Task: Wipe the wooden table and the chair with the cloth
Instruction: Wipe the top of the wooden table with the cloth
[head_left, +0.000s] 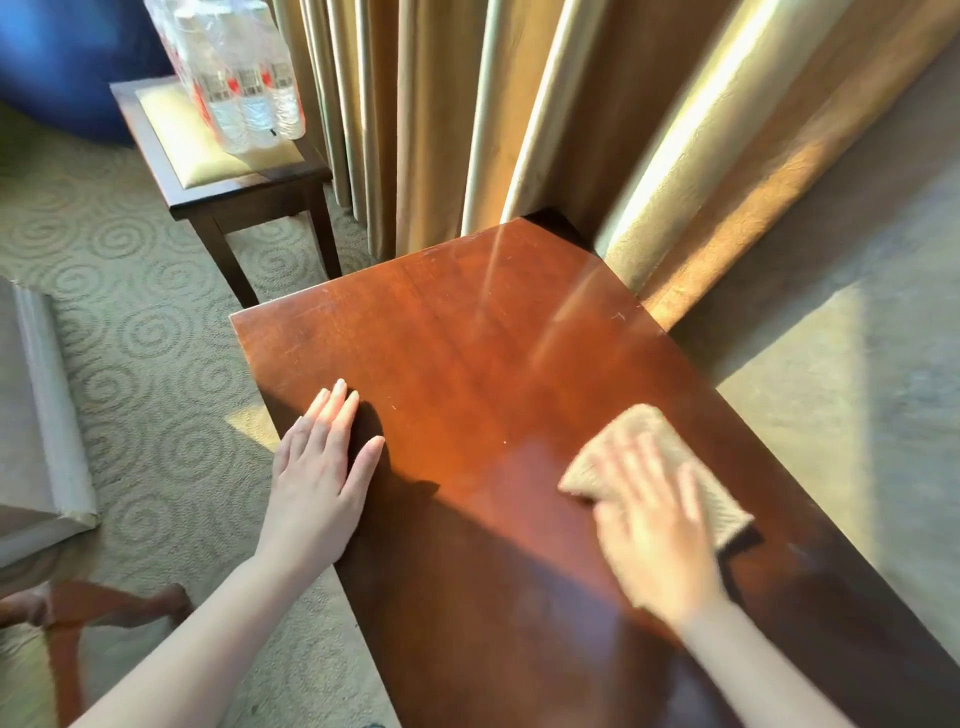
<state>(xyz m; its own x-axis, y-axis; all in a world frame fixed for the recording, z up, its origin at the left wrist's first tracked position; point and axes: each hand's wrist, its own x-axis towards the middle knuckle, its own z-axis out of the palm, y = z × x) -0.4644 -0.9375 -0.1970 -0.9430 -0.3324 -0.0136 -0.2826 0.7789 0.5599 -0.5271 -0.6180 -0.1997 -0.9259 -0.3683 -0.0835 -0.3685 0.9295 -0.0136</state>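
Note:
A reddish-brown wooden table (467, 338) fills the middle of the view. My right hand (654, 525) presses flat on a beige cloth (696, 467) near the table's right edge; the hand is motion-blurred. My left hand (322, 467) lies flat with fingers apart on the table's left edge, holding nothing. A chair (47, 441) with a pale cushion and a reddish wooden frame stands at the far left, partly cut off by the frame.
A dark side table (249, 197) with a pale inset top carries a shrink-wrapped pack of water bottles (244, 73) at the back left. Gold curtains (519, 104) hang right behind the wooden table. Swirl-patterned carpet (156, 332) covers the floor.

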